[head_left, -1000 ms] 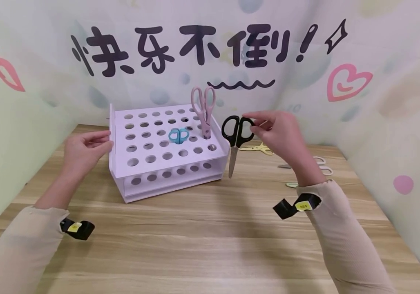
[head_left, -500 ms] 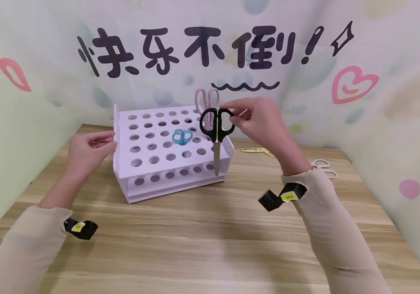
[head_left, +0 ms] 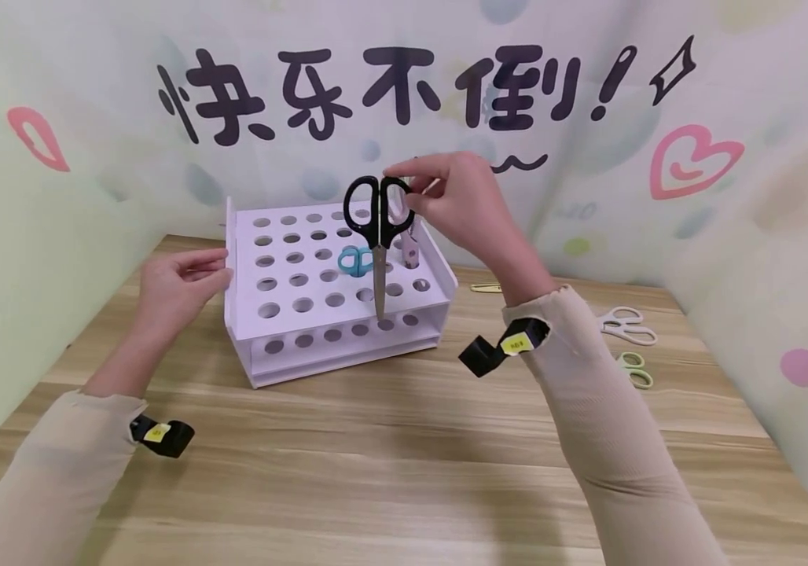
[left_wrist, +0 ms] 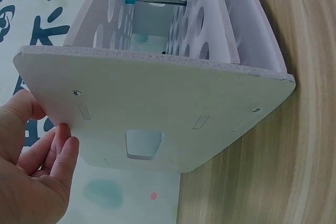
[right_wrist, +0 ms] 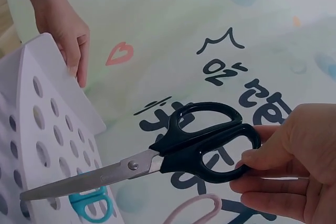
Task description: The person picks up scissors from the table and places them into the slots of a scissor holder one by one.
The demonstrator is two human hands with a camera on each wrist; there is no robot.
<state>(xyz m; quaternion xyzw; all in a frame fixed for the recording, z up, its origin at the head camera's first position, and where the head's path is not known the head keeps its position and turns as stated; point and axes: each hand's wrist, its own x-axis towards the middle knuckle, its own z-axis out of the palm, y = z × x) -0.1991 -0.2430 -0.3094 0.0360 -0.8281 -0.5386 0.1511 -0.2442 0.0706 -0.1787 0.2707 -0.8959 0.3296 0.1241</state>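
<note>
My right hand [head_left: 462, 200] pinches one handle loop of black-handled scissors [head_left: 379, 234], their blades together and tip pointing down. They hang above the lilac perforated rack [head_left: 315, 321], overlapping its front part in the head view. In the right wrist view the right hand [right_wrist: 294, 166] has thumb and fingers on the loop. My left hand [head_left: 181, 289] touches the rack's left side panel [left_wrist: 157, 98] with its thumb and fingertips near the upper edge. Small blue-handled scissors [head_left: 350, 262] and pink scissors [head_left: 411, 255] stand in rack holes, the pink ones partly hidden by the right hand.
On the wooden table right of the rack lie yellow scissors [head_left: 486, 288], mostly behind my right forearm, white-handled scissors [head_left: 628, 324] and green-handled scissors [head_left: 633, 369]. A printed cloth [head_left: 545, 236] surrounds the table at the back and sides.
My right hand has carried the black scissors leftward and up, from beside the rack's right end to over the rack. The left hand stays at the side panel.
</note>
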